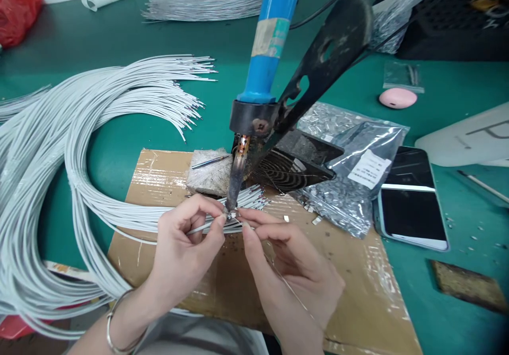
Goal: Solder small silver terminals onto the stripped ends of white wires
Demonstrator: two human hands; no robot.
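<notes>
My left hand [190, 246] pinches the end of a white wire [198, 228] between thumb and forefinger. A tiny shiny metal piece [232, 215] sits at the wire's end, between the fingertips of both hands. Thin solder wire [293, 290] is gripped in my right hand [292, 262] and trails down across its palm. Directly above, a blue-handled soldering iron [272, 42] is clamped in a black stand [330, 53]. Its tip points down at the metal piece; whether they touch is hard to tell.
Bundled white wires [79, 148] curve over the left side onto a cardboard sheet [350, 291]. Behind the hands are a worn block [209, 177], a black fan [294, 172] and a bag of metal pieces [350, 196]. A phone [413, 212] lies right, near a pink object [397, 98].
</notes>
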